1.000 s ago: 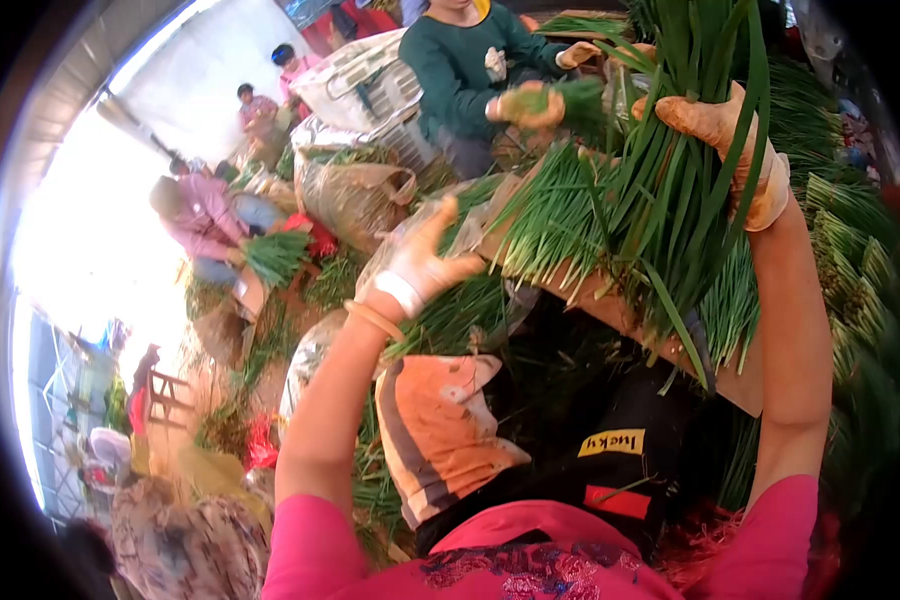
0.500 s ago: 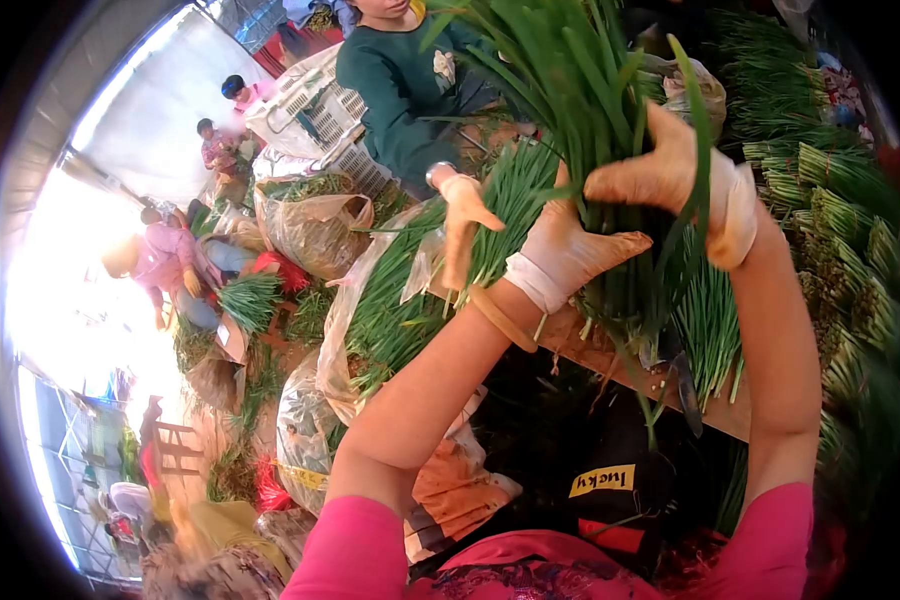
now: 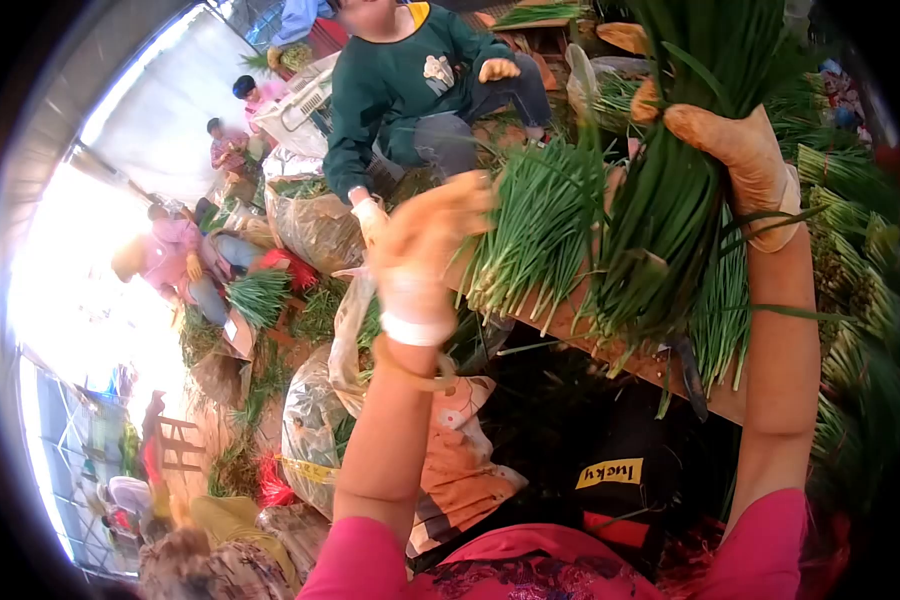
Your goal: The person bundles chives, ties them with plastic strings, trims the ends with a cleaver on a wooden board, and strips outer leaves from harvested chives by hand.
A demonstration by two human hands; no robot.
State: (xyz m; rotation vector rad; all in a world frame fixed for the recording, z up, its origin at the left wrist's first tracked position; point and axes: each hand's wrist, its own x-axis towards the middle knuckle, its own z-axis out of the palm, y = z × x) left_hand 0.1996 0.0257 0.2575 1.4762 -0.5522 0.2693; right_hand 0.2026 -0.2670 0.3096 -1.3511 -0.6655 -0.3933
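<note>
My right hand (image 3: 735, 160), in a stained pale glove, is closed around a thick bunch of garlic chives (image 3: 665, 220). The bunch stands with its leaves up and its stalk ends low, near the board's front edge. My left hand (image 3: 428, 235), also gloved, is apart from the bunch on the left and smeared by motion. Its fingers point right, towards a pile of garlic chives (image 3: 540, 220) on the board (image 3: 585, 325); whether anything is in them does not show. A dark blade-like tool (image 3: 690, 380) sticks out at the board's front edge.
Across from me sits a person in a green top (image 3: 395, 85), a gloved hand (image 3: 370, 220) close behind my left hand. Bundled chives (image 3: 850, 210) are stacked at right. Plastic bags (image 3: 310, 230) and other people are on the left. A black bag (image 3: 630, 470) lies below the board.
My left hand has let go of the bunch and swung left. My right hand has shifted slightly right, still gripping the bunch. The person opposite has leaned back and withdrawn a hand from the pile.
</note>
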